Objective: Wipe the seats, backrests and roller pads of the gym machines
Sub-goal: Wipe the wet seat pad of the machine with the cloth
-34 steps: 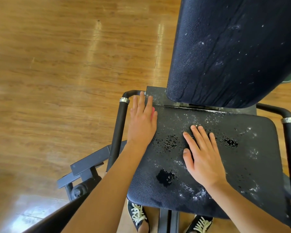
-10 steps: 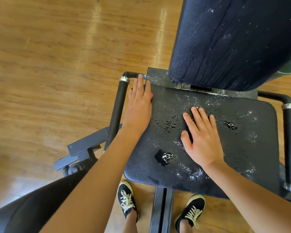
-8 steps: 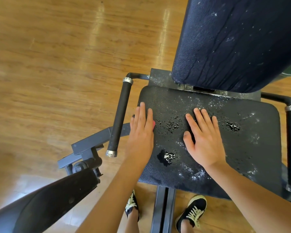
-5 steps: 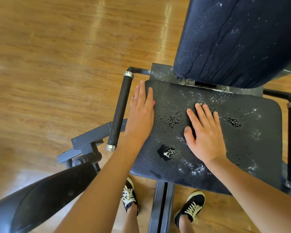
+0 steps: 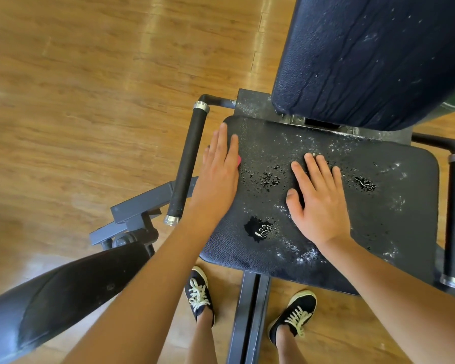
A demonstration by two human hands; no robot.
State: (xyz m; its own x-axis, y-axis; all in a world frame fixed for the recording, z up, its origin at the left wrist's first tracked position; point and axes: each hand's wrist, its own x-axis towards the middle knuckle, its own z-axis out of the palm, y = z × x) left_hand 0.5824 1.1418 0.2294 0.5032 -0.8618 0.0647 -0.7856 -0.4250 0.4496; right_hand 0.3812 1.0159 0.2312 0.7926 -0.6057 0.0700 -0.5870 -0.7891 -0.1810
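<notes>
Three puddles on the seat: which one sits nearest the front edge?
The blot-shaped puddle between the left hand and right hand, by the wrists; the other two lie farther back, level with the fingers.

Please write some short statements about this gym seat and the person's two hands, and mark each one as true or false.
1. The left hand and the right hand both lie flat on the seat. True.
2. The seat is dry. False: water droplets lie on it.
3. The right hand is curled round a bar. False: it rests flat near the middle of the seat, away from the side handle.
4. Something pink shows at the edge of the left hand. True.
5. The person stands barefoot. False: dark shoes with pale laces are worn.
</notes>
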